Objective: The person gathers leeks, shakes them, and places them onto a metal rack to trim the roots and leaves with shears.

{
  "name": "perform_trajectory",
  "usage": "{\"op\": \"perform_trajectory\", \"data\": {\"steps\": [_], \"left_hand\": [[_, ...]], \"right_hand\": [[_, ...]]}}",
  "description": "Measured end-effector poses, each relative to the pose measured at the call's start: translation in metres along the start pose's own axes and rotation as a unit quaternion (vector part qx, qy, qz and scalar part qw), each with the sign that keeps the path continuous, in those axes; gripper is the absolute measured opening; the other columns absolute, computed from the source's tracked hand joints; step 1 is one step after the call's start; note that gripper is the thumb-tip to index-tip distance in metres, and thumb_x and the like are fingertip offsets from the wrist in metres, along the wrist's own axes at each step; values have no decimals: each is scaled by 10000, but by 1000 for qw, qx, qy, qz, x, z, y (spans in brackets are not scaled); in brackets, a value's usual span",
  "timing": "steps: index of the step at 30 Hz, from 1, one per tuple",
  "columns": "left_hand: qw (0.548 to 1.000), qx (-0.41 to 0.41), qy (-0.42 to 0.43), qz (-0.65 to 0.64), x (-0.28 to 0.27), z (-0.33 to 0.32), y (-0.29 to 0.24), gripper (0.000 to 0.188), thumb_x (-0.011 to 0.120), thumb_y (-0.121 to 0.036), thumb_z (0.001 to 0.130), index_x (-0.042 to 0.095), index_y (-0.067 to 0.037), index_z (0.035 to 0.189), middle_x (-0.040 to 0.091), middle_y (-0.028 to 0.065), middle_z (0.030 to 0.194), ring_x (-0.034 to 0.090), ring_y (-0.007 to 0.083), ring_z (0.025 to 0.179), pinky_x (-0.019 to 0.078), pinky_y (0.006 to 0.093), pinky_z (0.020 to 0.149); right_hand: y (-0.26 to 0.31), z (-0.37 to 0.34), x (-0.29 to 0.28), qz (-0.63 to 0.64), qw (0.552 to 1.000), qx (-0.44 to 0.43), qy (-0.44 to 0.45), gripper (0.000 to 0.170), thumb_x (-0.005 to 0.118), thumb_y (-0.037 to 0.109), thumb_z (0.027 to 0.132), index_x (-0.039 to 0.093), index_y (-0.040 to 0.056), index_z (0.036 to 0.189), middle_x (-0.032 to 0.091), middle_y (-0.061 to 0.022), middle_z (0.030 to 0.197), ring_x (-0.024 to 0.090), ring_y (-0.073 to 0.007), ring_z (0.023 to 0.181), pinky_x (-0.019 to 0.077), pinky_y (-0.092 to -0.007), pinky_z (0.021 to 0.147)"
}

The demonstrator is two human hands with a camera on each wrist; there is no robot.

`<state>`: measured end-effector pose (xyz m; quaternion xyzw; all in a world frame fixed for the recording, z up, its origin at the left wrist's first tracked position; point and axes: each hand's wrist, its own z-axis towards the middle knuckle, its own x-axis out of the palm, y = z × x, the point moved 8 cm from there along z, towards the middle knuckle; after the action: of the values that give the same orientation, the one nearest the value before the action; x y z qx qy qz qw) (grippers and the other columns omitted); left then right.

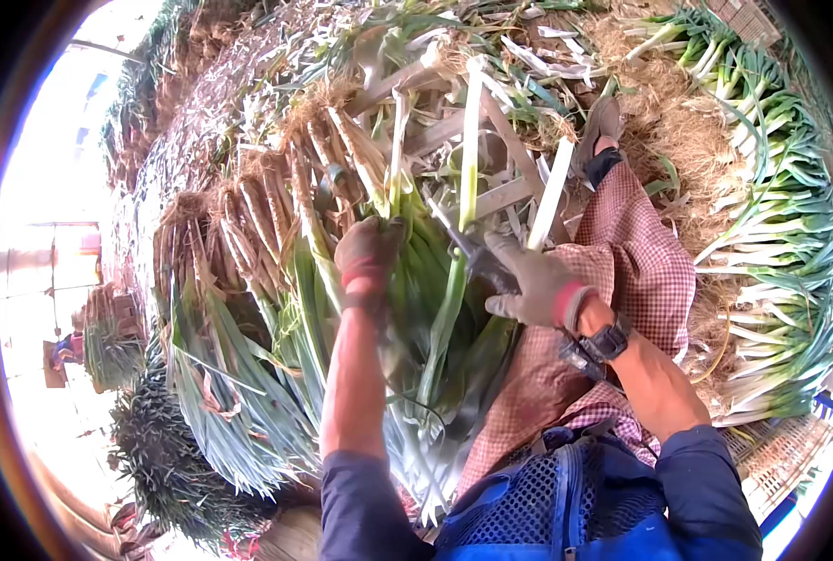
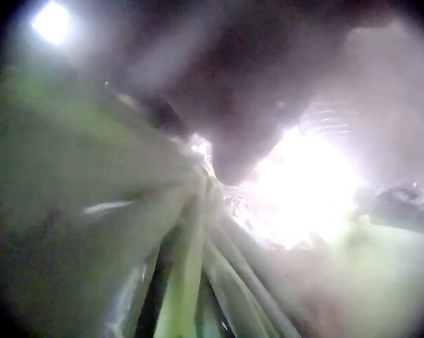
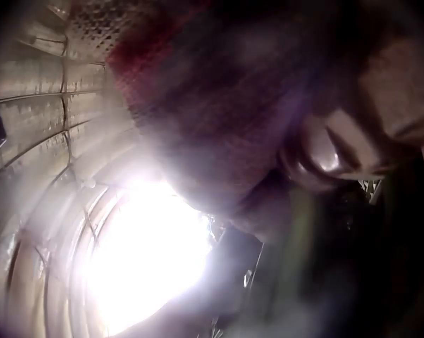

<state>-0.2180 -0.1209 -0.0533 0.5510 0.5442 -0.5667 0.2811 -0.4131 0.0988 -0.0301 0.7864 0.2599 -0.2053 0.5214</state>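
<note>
Leeks in work (image 1: 423, 257): green leaf bunch at the left hand, running from just beyond it down past the forearm; leaves gather to a tight point in the left wrist view.
Left hand (image 1: 370, 254): gloved, fingers clamped round the leeks in work.
Right hand (image 1: 533, 280): gloved, closed on a dark-handled tool (image 1: 489, 268), slim shaft pointing toward the left hand.
Pale stalks (image 1: 473, 131): upright ahead of and between the hands, another just beyond the right.
Slatted frame (image 1: 505, 196): wooden, ahead of the right hand, behind the stalks.
Rooted leeks (image 1: 248, 220): soil-brown, piled left of the left hand.
Checked cloth (image 1: 519, 374): over the lap, just below the right hand.
Trimmed leeks (image 1: 762, 280): long row, well right of the right hand, white ends inward.
</note>
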Motion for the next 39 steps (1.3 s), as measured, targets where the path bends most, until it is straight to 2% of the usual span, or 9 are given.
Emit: {"op": "perform_trajectory", "data": {"steps": [2, 11, 12, 15, 17, 19, 24, 35, 39], "left_hand": [[999, -7, -30, 22, -2, 4, -4, 490, 626, -549, 933, 768, -85, 865, 731, 194, 838, 710, 420, 856, 538, 493, 798], [930, 209, -287, 99, -55, -19, -41, 293, 597, -303, 998, 792, -141, 853, 744, 85, 814, 685, 300, 729, 532, 439, 691], [960, 116, -207, -146, -64, -7, -21, 262, 626, -286, 1003, 787, -127, 870, 735, 48, 829, 679, 237, 755, 530, 400, 694], [859, 110, -168, -472, -129, 4, -9, 218, 683, -287, 1022, 743, -89, 1091, 727, 9, 906, 683, 137, 837, 555, 313, 706], [658, 21, -195, -727, -191, -15, -36, 383, 705, -334, 1024, 676, -66, 1296, 732, 46, 960, 706, 148, 881, 590, 295, 721], [619, -36, -248, -745, -211, -14, -43, 408, 723, -383, 1012, 658, -77, 1274, 728, 67, 953, 712, 168, 917, 599, 268, 733], [984, -18, -58, -166, -49, 52, 10, 383, 776, -370, 923, 685, -87, 1164, 754, 141, 1030, 736, 291, 944, 595, 378, 778], [977, 118, 169, -56, 34, -120, -30, 374, 734, -227, 869, 719, -82, 1213, 749, 183, 1033, 720, 355, 986, 578, 394, 833], [980, 171, 90, -48, 37, -132, -21, 375, 712, -221, 912, 730, -72, 1255, 755, 195, 1046, 729, 368, 938, 574, 414, 829]], "right_hand": [[4, -2, 8, -6, 1000, -10, 2, 972, 785, 409, 885, 280, 125, 1665, 689, -253, 1197, 681, -423, 1123, 517, -485, 1017], [0, -9, 12, 18, 1000, -20, -5, 973, 788, 395, 878, 292, 78, 1652, 653, -275, 1271, 636, -434, 1215, 463, -476, 1092], [2, -10, 10, 5, 1000, -20, -4, 968, 788, 388, 879, 294, 75, 1651, 653, -275, 1274, 634, -434, 1221, 462, -472, 1095], [-5, -9, 16, 14, 999, -38, -21, 962, 789, 375, 879, 299, 64, 1647, 652, -271, 1283, 632, -428, 1233, 459, -464, 1104], [-6, -10, 17, 34, 997, -59, -40, 961, 791, 370, 879, 302, 57, 1645, 651, -268, 1290, 632, -423, 1238, 456, -461, 1110], [-3, -10, 12, 48, 996, -60, -43, 958, 792, 369, 879, 310, 30, 1635, 646, -263, 1311, 633, -412, 1241, 454, -463, 1118], [1, -16, 8, 68, 996, -41, -36, 968, 790, 375, 884, 300, 13, 1636, 611, -282, 1406, 624, -413, 1281, 445, -442, 1139], [33, -9, -11, -3, 995, -93, 39, 988, 779, 388, 902, 263, -27, 1635, 659, -289, 1248, 691, -407, 1121, 524, -468, 989], [51, 30, -12, -114, 990, -63, 56, 934, 749, 288, 873, 289, -12, 1629, 726, -293, 1067, 716, -424, 1064, 546, -490, 959]]}}
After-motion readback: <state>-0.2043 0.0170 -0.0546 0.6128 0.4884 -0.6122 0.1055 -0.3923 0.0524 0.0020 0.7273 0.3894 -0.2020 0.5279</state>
